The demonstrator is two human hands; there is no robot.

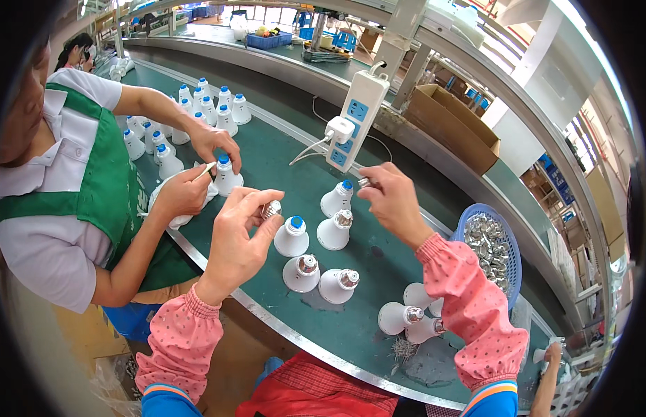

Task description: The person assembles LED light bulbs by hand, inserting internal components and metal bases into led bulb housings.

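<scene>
My left hand (241, 240) pinches a silver metal bulb cap (271, 209) between thumb and fingers, above the bench. Further right, my right hand (396, 201) is closed on another metal bulb cap (365, 182), partly hidden by the fingers. Between and below the hands stand several white bulb housings. One housing with a blue top (291, 238) is nearest my left hand, and a second blue-topped housing (337, 199) is close to my right. Three others carry metal caps, among them a capped housing (334, 231) in the middle.
A blue basket (521, 267) full of metal caps stands beside my right forearm. More bulb housings (394, 318) and wire clippings (405, 349) lie near it. At left a co-worker in a green apron (107, 181) handles a blue-topped housing (227, 182). A power strip (360, 115) stands behind.
</scene>
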